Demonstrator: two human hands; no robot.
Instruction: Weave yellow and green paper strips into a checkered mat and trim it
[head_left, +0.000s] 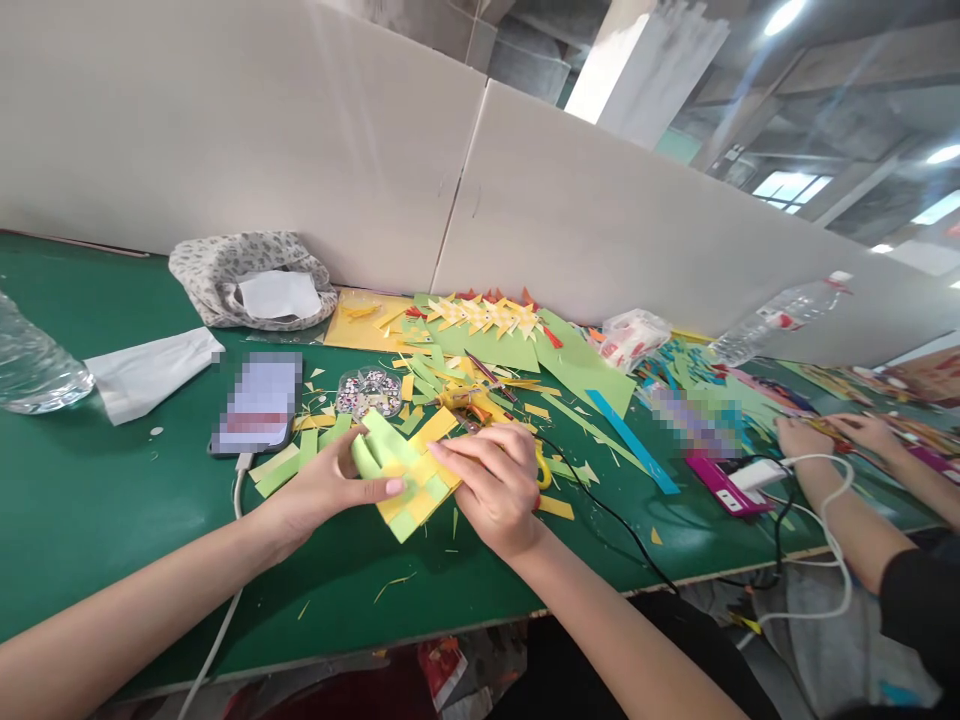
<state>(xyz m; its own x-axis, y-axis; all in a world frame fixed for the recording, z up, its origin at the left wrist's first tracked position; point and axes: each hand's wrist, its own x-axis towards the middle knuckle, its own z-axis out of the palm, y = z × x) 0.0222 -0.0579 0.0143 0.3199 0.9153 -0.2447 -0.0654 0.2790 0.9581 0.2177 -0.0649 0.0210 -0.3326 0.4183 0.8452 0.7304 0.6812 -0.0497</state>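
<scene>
Woven green and yellow paper strips (409, 480) form a small checkered piece held up over the table. My left hand (330, 485) grips its left side, thumb on the front and fingers behind. On the right side, my right hand (495, 485) pinches the yellow strips between thumb and fingers. Just behind the piece lie a clear case of small beads (369, 392) and yellow and green paper scraps (330, 435). Further back, a finished-looking woven yellow and white paper figure (484, 318) with red tips rests on green paper sheets (592, 370).
A phone (259, 400) with a charging cable lies left, near a folded white paper (154, 370) and a fabric pouch (251, 280). Water bottles (37, 360) stand or lean at both sides. A magenta power strip (724, 485) and a co-worker's hands (810, 445) are on the right.
</scene>
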